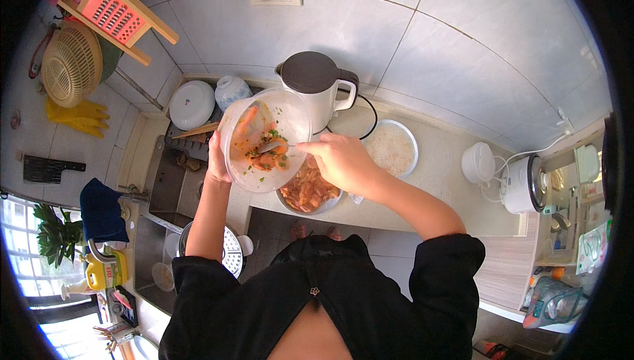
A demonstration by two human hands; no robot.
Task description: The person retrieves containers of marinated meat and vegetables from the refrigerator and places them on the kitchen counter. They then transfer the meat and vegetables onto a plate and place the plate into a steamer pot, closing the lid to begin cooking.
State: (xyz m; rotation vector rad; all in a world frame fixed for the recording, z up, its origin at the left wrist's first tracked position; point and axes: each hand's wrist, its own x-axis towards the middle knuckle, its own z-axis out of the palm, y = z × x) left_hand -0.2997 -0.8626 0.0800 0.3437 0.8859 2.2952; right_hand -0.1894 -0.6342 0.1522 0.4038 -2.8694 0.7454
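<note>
My left hand [219, 159] grips the side of a translucent plastic bowl [297, 112], which is tilted with its opening toward me. Inside lie orange-brown sauced pieces [281, 160] flecked with chopped greens. My right hand [347, 165] is closed on the handle of a metal spoon [269, 147], whose head rests among those pieces. Below the bowl and partly hidden by it, a round dish holds reddish-brown sauced meat pieces [309, 192]. To the right of my right hand, a round white-rimmed plate [415, 145] carries pale crumbs or grains.
A white kettle with a dark lid [309, 73] stands just behind the bowl, its black cord curving right. Left are a sink [165, 185], a white plate [191, 105] and a patterned bowl [231, 91]. A rice cooker [522, 185] sits far right. A perforated steamer [232, 254] is near my left arm.
</note>
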